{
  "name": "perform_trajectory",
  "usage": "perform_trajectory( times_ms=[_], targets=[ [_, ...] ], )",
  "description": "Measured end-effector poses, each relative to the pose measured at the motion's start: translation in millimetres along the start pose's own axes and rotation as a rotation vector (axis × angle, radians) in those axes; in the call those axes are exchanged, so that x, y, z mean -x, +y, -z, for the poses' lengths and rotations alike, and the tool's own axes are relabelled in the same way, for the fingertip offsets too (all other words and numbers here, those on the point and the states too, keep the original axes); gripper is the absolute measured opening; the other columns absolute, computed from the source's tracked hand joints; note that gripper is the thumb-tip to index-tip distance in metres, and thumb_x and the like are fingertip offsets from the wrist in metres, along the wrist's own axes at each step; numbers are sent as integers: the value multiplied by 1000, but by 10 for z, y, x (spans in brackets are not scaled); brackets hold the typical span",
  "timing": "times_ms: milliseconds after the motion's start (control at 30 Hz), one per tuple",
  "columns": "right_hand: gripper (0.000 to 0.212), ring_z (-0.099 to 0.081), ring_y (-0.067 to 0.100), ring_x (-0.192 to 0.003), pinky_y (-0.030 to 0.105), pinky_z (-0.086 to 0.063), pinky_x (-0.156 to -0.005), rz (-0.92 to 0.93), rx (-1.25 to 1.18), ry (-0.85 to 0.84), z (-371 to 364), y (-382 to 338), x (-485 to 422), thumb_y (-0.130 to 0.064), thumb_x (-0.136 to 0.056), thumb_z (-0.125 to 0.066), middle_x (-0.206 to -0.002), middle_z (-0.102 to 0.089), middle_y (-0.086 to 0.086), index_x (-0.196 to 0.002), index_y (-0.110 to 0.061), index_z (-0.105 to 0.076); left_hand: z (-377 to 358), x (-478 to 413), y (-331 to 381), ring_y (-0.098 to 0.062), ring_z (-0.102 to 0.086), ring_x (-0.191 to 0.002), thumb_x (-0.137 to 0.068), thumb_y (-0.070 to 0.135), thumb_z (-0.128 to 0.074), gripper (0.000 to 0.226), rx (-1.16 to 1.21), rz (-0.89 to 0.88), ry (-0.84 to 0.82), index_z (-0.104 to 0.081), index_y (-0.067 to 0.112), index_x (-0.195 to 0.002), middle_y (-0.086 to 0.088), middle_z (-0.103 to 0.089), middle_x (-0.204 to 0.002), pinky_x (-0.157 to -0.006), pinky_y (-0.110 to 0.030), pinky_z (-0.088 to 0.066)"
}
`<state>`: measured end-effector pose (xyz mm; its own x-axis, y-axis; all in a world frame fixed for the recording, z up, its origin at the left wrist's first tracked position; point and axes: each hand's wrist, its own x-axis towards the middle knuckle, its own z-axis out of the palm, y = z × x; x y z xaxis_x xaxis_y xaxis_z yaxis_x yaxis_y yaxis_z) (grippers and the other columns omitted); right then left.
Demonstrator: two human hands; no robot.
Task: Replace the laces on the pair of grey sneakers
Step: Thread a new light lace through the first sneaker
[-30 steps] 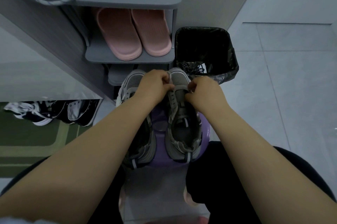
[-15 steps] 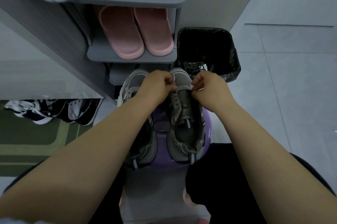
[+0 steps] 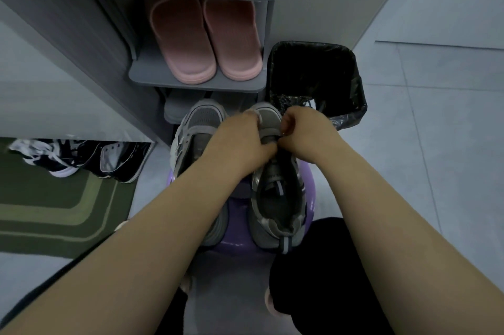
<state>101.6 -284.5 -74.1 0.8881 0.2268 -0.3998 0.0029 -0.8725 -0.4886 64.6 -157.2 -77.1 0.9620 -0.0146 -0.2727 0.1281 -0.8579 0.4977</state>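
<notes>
Both grey sneakers sit side by side on a purple stool (image 3: 308, 195) in front of my knees, toes pointing to twelve o'clock toward the shoe rack (image 3: 196, 81). My left hand (image 3: 240, 141) and my right hand (image 3: 306, 131) are both curled tight over the forefoot of the right sneaker (image 3: 278, 198), fingertips pinched together near its lower eyelets. I judge they are working a lace there, but my fingers hide it, so I cannot tell what exactly they pinch. The left sneaker (image 3: 199, 127) lies at nine o'clock from my hands, partly under my left forearm, with a pale lace showing along its side.

The shoe should be light and easy to shift, so I would steady it by the firmer sidewall or the heel at six o'clock, where a striped pull tab stands. The upper looks like soft mesh with smoother overlay panels; it will give under my thumbs. A lace is thin, limp and a bit slippery, best taken near its stiff tip.

At twelve o'clock a pair of pink slippers (image 3: 204, 40), ribbed and rubbery, rests on the shelf. At one o'clock stands a bin (image 3: 351, 84) lined with crinkled black plastic, with what may be discarded lace inside.
</notes>
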Motion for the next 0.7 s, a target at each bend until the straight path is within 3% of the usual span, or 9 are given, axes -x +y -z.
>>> perform_trajectory(
  times_ms=[67, 100, 200, 333, 533, 700],
  targets=[
    [12, -51, 19, -80, 26, -39, -69, 37, -50, 58, -9, 46, 45, -9, -74, -62, -81, -56, 0, -80, -16, -54, -15, 94, 54, -28, -47, -119, -76, 35, -67, 69, -6, 67, -125, -38, 6, -132, -14, -44, -131, -91, -29, -39],
    [11, -51, 19, -77, 25, -38, -68, 54, -76, 90, -20, 75, 69, -8, -74, -62, -75, -54, -3, -78, -16, -54, -9, 118, 72, -29, -45, -122, -77, 32, -67, 72, -12, 94, -149, -34, 6, -135, -15, -40, -134, -92, -30, -38],
    [13, -50, 15, -73, 24, -37, -67, 75, -123, 164, -58, 145, 127, -12, -75, -64, -67, -49, -10, -73, -17, -53, 18, 153, 90, -30, -52, -113, -82, 16, -60, 46, -16, 90, -66, -47, 6, -124, -15, -50, -124, -82, -30, -40],
    [26, -54, 15, -73, 26, -43, -70, 66, -227, 197, -70, 198, 150, -14, -75, -69, -67, -53, -8, -64, -25, -48, 22, 178, 86, -27, -54, -118, -81, 6, -56, 48, 76, 69, -28, -52, 11, -129, -13, -54, -130, -97, -30, -42],
    [24, -54, 13, -65, 24, -45, -64, 43, -311, 171, -32, 207, 152, -9, -74, -72, -64, -56, -3, -67, -21, -52, 75, 99, 7, -24, -61, -108, -81, -1, -56, 36, 150, 71, -24, -64, 7, -116, -13, -66, -115, -92, -24, -43],
    [23, -61, 20, -77, 30, -52, -77, 76, -241, 117, -71, 159, 75, -5, -76, -63, -80, -63, 0, -74, -27, -57, 53, 47, -54, -23, -63, -102, -81, 1, -60, 31, 217, 88, -5, -67, 5, -110, -12, -68, -109, -91, -26, -46]
  ],
)
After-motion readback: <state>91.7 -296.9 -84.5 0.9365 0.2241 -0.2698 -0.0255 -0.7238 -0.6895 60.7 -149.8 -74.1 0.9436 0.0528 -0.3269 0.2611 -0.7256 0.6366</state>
